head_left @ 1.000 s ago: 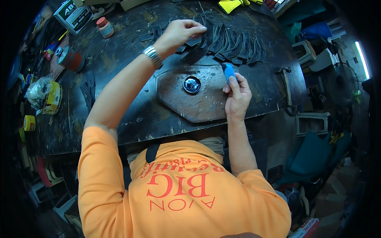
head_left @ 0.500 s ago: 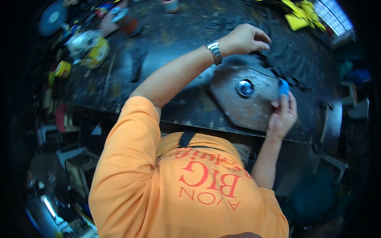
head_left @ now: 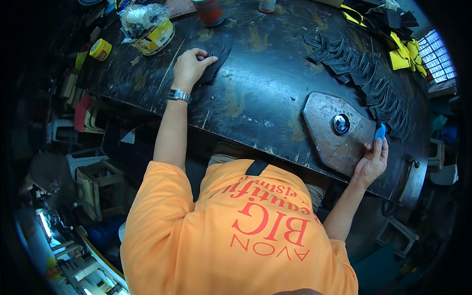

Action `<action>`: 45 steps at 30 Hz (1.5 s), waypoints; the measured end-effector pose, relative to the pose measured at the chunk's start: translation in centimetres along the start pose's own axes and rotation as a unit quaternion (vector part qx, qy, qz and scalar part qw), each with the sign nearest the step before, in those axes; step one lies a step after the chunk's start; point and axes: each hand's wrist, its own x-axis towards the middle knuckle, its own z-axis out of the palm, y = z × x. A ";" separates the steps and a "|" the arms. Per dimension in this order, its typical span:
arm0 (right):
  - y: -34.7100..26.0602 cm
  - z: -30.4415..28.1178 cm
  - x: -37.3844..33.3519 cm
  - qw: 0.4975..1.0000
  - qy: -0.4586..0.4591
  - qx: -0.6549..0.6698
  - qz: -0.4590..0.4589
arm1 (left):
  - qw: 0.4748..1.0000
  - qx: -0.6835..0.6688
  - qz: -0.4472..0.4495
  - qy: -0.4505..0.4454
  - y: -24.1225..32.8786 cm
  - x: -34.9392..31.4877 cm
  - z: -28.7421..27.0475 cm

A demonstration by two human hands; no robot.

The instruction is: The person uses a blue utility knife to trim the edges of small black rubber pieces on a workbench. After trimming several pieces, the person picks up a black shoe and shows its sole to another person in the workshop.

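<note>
From my remote seat I see the left hand (head_left: 191, 68) reaching up and away from the body, forearm nearly straight, wrist in line with it and circled by a metal watch (head_left: 179, 95). Its thumb and bent fingers come together at the near left edge of the dark pieces (head_left: 220, 54), which lie overlapped on the table (head_left: 255, 91); I cannot tell whether a piece is actually pinched.

The right hand (head_left: 371, 164) I find well apart, its forearm slanting outward to the right. It grasps a blue tool (head_left: 380, 132) between thumb and fingers, fingers pointing away from the body, the tool's dark end close to the strips beyond.

Just left of that hand I make out a brown angular slab (head_left: 330, 150) near the table's front edge, with a round shiny dish (head_left: 341, 124) on it. Past the slab, a curved row of dark strips (head_left: 361, 76) lies overlapping. Beyond the left hand stands a yellow tub (head_left: 158, 40) topped with clear plastic, and farther right a red-brown container (head_left: 210, 12).
</note>
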 end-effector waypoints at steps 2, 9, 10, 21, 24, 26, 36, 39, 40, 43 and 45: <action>-0.4 0.5 -0.3 1.000 -0.005 -0.006 -0.009 | 0.998 -0.055 -0.001 -0.015 -0.5 -0.3 0.8; -2.9 3.6 -3.8 0.989 -0.123 0.070 0.045 | 0.820 -0.570 0.000 -0.048 2.5 -1.9 0.7; -2.9 4.4 -4.5 0.977 -0.162 0.113 0.084 | 0.748 -0.654 -0.014 -0.115 3.6 -2.3 0.6; 0.5 9.2 -8.3 0.852 -0.372 0.242 0.278 | 0.401 -0.788 -0.024 -0.466 13.5 -11.1 5.8; 0.4 8.6 -8.2 0.868 -0.358 0.214 0.271 | 0.428 -0.775 -0.016 -0.465 14.0 -12.1 6.5; 0.1 8.3 -8.1 0.887 -0.354 0.176 0.238 | 0.454 -0.773 -0.035 -0.442 13.9 -12.4 6.5; -0.1 9.0 -8.3 0.919 -0.395 0.010 0.008 | 0.457 -0.785 -0.140 -0.394 13.0 -13.1 6.0; -0.1 8.8 -8.4 0.912 -0.410 0.007 0.005 | 0.466 -0.778 -0.119 -0.405 12.9 -12.8 5.6; -0.1 8.7 -8.5 0.912 -0.410 0.017 0.022 | 0.482 -0.767 -0.103 -0.411 12.9 -12.7 5.5; 0.2 8.5 -9.1 0.910 -0.378 0.103 0.134 | 0.524 -0.746 -0.070 -0.406 13.2 -12.2 4.9; 0.6 8.4 -9.3 0.893 -0.356 0.169 0.217 | 0.521 -0.748 -0.055 -0.408 13.3 -11.9 4.5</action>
